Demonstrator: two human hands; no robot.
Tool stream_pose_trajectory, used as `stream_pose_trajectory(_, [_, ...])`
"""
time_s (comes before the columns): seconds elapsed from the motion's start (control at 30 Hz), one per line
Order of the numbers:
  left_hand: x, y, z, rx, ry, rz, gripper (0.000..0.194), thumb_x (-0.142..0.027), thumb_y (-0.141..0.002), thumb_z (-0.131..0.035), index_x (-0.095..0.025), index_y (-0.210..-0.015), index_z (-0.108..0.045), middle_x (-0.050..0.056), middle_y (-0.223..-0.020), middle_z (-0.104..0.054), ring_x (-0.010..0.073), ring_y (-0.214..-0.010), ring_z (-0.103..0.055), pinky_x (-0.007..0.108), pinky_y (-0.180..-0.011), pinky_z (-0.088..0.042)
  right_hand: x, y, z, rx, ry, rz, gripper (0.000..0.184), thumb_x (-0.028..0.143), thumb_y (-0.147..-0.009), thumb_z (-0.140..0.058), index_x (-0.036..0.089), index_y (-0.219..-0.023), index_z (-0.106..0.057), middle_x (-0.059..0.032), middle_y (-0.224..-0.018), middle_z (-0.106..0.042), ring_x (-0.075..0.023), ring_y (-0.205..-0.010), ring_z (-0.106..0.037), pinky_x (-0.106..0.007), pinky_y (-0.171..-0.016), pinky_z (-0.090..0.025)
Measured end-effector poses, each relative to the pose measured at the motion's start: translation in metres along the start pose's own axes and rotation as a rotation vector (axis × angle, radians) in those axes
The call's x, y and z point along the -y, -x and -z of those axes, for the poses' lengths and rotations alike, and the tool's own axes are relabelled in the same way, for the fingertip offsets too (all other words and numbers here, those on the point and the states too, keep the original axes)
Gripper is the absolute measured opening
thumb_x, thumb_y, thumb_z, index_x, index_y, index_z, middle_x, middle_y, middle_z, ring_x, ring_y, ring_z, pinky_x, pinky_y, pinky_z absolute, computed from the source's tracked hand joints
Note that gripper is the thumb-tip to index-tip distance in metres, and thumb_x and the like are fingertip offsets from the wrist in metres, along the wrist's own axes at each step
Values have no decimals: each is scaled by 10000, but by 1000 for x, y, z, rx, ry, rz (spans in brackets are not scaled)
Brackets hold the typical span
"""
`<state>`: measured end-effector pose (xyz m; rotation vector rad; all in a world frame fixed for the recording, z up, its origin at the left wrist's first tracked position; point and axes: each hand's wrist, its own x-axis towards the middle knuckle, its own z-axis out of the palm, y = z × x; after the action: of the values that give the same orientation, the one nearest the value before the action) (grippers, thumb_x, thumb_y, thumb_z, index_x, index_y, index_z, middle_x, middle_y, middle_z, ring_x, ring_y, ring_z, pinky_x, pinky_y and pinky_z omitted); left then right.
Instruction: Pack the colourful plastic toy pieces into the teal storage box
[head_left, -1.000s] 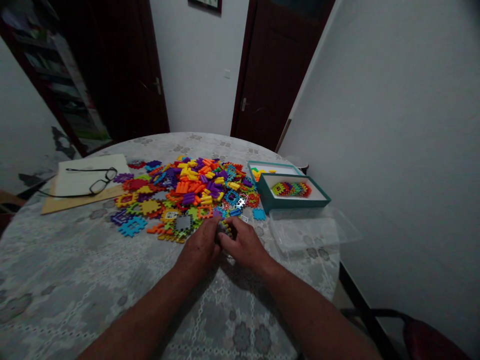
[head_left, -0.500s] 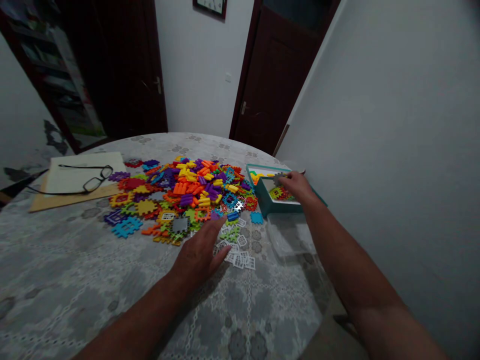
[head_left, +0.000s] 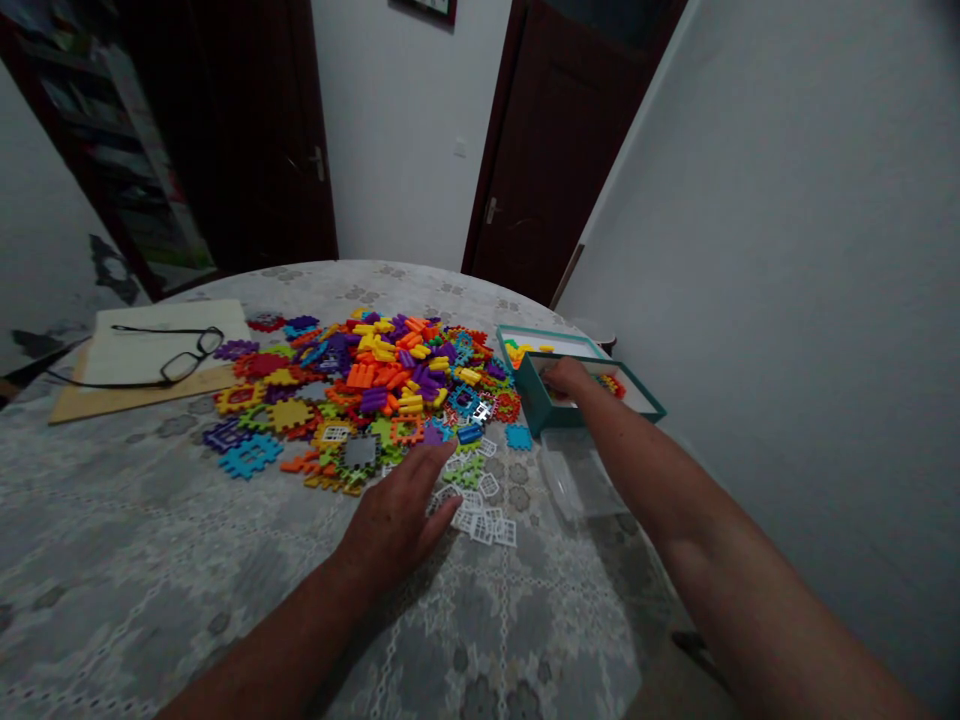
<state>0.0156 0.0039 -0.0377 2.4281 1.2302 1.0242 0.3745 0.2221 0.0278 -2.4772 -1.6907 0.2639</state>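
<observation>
Room: pale walls and two dark wooden doors (head_left: 559, 140) stand behind a round table.
Table: its cover is a grey-and-white patterned cloth (head_left: 247, 575).
Left hand: the left hand (head_left: 394, 510) is spread, thumb apart from the fingers, with nothing visible in its grasp; it is beside the flat white plastic lattice pieces (head_left: 484, 522).
Right hand: the right hand (head_left: 568, 379) reaches into the deep teal box with a white interior (head_left: 545, 413); its fingertips are hidden, so I cannot tell whether they grip anything.
Box contents: a row of multicoloured toothed plastic pieces (head_left: 613, 385) shows partly beyond the wrist.
Pile: a heap of bright interlocking plastic pieces (head_left: 397, 372) lies left of the box.
Beside the box: a clear plastic container (head_left: 574, 480) sits in front, below the right forearm.
Row risk: a knuckle or wrist brushing the row could topple or scatter it.
Forearm risk: a dropped elbow might push the container towards the table's edge.
Left-side risk: a careless sweep could scatter the loose lattice pieces.
</observation>
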Motion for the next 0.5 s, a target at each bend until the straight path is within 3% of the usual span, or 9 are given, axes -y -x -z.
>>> stream_pose_trajectory(0.2, [0,0,0,-8,-7,8,556,-288,-1048,-644,-291,-1583,-490,143,-1480,-666,291,-1167,-750,464,-953,-680,-3,2,-1,-22,67,24,366,305,-930,-814,83,-1219,-789,-196,-1020,-826,-287,-932,-813,-259,-754,-577])
stream_pose_trajectory(0.4, [0,0,0,-14,-5,5,499,-292,-1053,-624,-268,-1543,-532,148,-1439,-686,283,-1103,-766,457,-914,-688,-8,3,1,-69,124,1,510,294,-936,-804,30,-1360,-701,-249,-1145,-808,-305,-1044,-803,-283,-821,-587])
stream_pose_trajectory(0.5, [1,0,0,-9,-6,0,476,-281,-1055,-615,-260,-1525,-543,147,-1428,-692,275,-1095,-767,449,-926,-684,-13,-2,9,-80,152,3,449,269,-945,-767,31,-1323,-733,-260,-1223,-796,-312,-1135,-783,-287,-869,-573])
